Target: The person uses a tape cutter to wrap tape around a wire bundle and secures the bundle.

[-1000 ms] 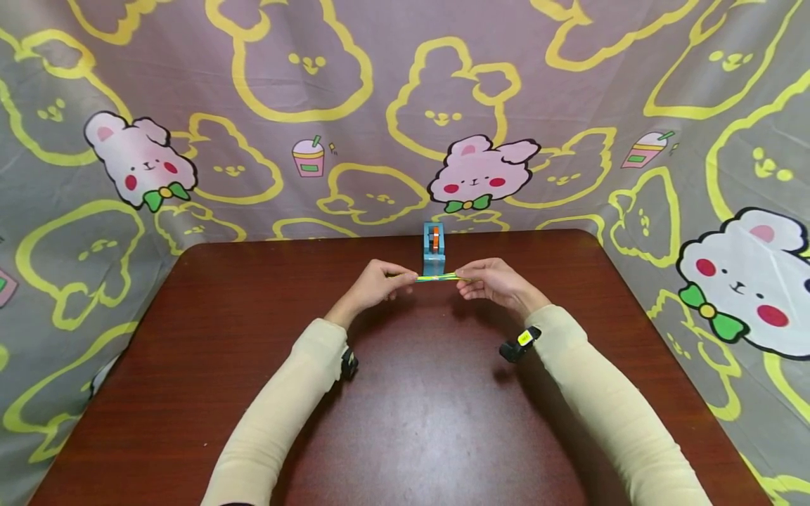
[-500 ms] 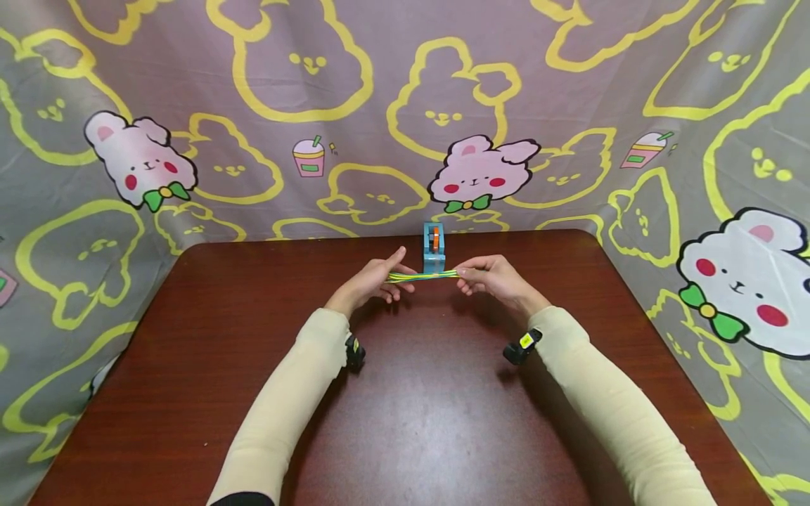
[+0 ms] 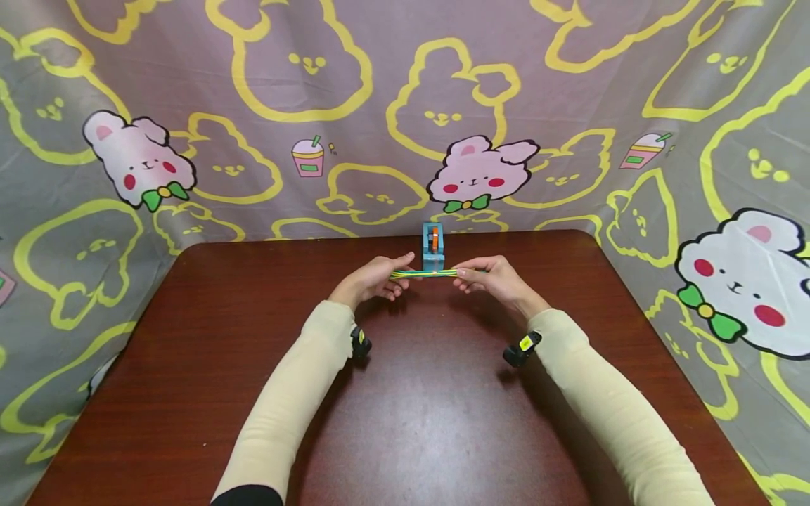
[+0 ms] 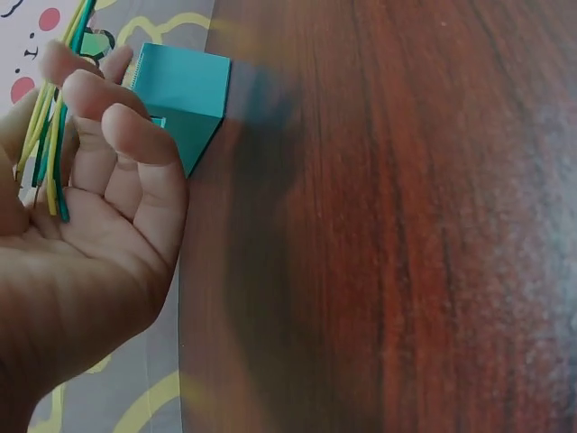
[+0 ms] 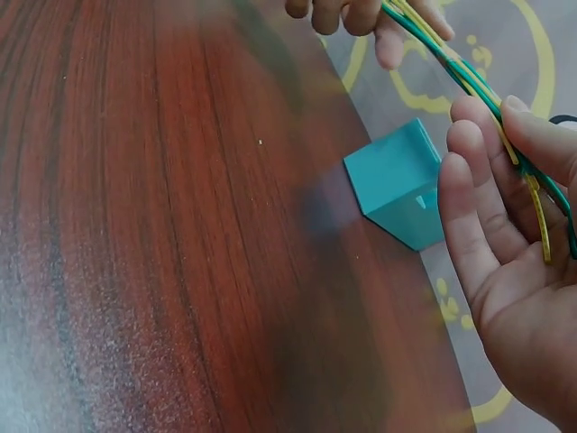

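Note:
A bundle of thin yellow and green wires stretches level between both hands, above the table. My right hand pinches its right part between thumb and fingers; in the right wrist view the loose wire ends hang over the palm. My left hand has its thumb raised off the bundle and its fingers loosely bent. The wires lie across those fingers, ends towards the palm. Just behind the bundle stands a turquoise tape dispenser with an orange wheel, touched by neither hand as far as I see.
The dark red-brown wooden table spreads out below the arms. A grey curtain with yellow outlines and cartoon rabbits hangs along its back and sides. A small black camera sits on each wrist.
My left hand has let go of its pinch on the left wire ends, lifted its thumb and slid in along the bundle. The right hand keeps its pinch nearly in place.

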Available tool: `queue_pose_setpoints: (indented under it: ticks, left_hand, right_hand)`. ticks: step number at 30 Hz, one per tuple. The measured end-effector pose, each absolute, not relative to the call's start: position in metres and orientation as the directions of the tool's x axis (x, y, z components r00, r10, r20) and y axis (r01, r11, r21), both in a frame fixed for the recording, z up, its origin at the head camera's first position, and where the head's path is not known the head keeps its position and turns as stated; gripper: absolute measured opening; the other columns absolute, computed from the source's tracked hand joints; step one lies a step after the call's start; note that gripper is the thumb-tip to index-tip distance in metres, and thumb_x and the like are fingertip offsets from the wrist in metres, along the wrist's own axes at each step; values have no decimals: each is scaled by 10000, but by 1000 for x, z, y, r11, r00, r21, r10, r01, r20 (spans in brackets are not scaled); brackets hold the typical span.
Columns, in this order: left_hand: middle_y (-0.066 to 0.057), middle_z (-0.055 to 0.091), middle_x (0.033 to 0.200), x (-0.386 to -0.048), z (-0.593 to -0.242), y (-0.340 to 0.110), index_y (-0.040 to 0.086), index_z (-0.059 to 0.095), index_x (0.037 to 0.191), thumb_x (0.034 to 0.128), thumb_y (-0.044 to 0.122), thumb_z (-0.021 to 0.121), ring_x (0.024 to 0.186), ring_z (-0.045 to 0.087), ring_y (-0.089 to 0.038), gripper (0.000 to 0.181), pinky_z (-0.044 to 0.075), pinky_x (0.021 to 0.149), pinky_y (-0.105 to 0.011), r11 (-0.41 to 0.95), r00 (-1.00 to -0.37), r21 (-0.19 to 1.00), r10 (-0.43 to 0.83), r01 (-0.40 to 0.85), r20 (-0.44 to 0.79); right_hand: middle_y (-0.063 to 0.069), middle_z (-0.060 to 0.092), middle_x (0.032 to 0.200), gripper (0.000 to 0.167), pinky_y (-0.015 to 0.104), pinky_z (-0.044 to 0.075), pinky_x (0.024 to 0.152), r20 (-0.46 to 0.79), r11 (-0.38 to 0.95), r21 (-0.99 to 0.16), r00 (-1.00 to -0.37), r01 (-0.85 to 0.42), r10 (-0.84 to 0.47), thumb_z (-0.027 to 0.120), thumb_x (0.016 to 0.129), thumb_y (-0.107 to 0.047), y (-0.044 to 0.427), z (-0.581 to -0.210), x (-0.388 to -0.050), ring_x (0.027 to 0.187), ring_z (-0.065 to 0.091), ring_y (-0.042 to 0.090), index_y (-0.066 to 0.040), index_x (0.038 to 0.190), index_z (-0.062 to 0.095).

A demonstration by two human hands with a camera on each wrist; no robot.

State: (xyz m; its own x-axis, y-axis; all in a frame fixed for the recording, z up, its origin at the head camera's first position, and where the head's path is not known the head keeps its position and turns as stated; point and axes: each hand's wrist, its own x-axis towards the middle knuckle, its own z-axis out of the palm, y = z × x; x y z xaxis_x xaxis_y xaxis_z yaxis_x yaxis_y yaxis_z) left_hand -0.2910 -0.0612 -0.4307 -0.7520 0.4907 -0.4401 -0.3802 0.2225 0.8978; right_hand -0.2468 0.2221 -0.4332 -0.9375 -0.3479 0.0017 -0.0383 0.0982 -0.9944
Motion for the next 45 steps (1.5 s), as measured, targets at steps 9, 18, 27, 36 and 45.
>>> queue_pose_setpoints:
  ticks: [9, 18, 27, 36, 45]
  left_hand:
    - [-3, 587, 700, -291, -429, -59, 31, 677, 1071, 983, 321, 677, 564, 503, -92, 303, 455, 523, -236, 217, -813, 929, 452, -300, -368]
    - [-5, 602, 681, -284, -430, -57, 0, 721, 1073, 953, 250, 724, 550, 462, -98, 277, 427, 498, -235, 205, -869, 959, 417, -195, -266]
    - [-14, 630, 609, -282, -433, -58, -52, 761, 1040, 925, 136, 744, 479, 429, -110, 221, 360, 461, -230, 135, -920, 991, 388, -5, -58]
    - [-84, 643, 660, -283, -436, -58, -46, 767, 1050, 919, 130, 758, 470, 437, -87, 220, 344, 452, -215, 125, -926, 989, 377, 73, 21]
    - [-83, 668, 665, -283, -438, -57, -42, 776, 1022, 900, 111, 776, 432, 363, -63, 195, 289, 432, -204, 159, -920, 976, 384, 152, 81]
  right_hand:
    - [198, 738, 996, 310, 545, 527, 894, -1, 175, -983, -941, -62, -339, 713, 954, -143, 223, -431, -246, 990, 639, 502, 47, 1198, 704]
    - [195, 735, 1030, 303, 550, 529, 884, -14, 258, -963, -947, -74, -322, 722, 950, -154, 223, -432, -248, 976, 670, 428, 12, 1203, 714]
    - [174, 713, 1083, 437, 339, 583, 777, -1, 162, -986, -980, -32, -199, 738, 944, -263, 214, -434, -250, 1010, 627, 485, 54, 1235, 663]
    - [288, 448, 1426, 916, 361, 587, 785, -300, -138, -940, -949, 311, -94, 623, 905, -645, 206, -429, -259, 990, 695, 315, -14, 1517, 367]
    - [113, 670, 882, 955, 293, 581, 663, -532, -214, -774, -795, 596, -291, 591, 913, -664, 213, -433, -265, 671, 656, 179, -78, 1517, 138]
